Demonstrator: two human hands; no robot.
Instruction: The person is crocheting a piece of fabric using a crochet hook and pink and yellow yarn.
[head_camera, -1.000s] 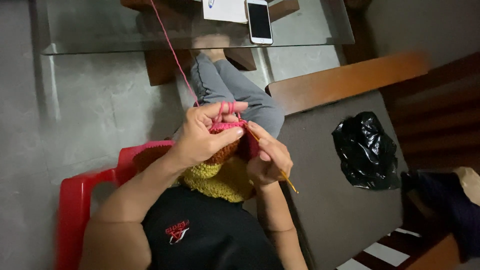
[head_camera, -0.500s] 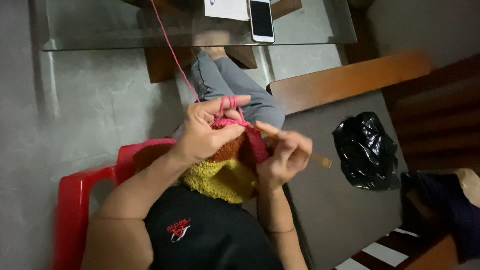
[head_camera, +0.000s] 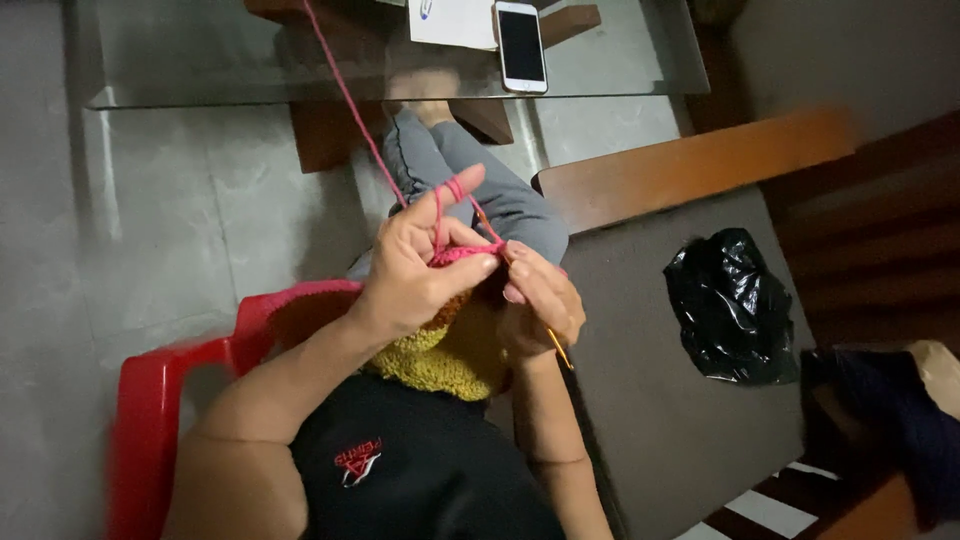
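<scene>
Black shirt (head_camera: 420, 470) filled the bottom of the view, person seated in a red plastic chair (head_camera: 150, 400). Crochet piece (head_camera: 445, 350) sat in the lap just above the shirt: yellow band lowest, orange above it, pink edge at the top where both hands met.

Left hand (head_camera: 415, 265) was curled over the top edge of the piece, thumb and fingers pinching the pink rim. Index finger stuck out straight with the pink yarn (head_camera: 355, 100) looped around it; the strand ran taut from that finger up and away across the glass table (head_camera: 200, 60).

Right hand (head_camera: 540, 300) was closed around a crochet hook (head_camera: 556, 347), grip tight, fingers folded over the shaft. Yellowish handle end poked out below the palm. Tip end was at the pink edge beside the left thumb; can't tell whether it was in a stitch. Both hands were touching or nearly so.

Grey-trousered legs extended past the hands under the table. Right of them: wooden bench (head_camera: 690, 165) with a crumpled black plastic bag (head_camera: 735, 305) on the dark surface beside it. On the far tabletop lay a white phone (head_camera: 521, 45), screen dark, next to a sheet of paper (head_camera: 455, 20).
</scene>
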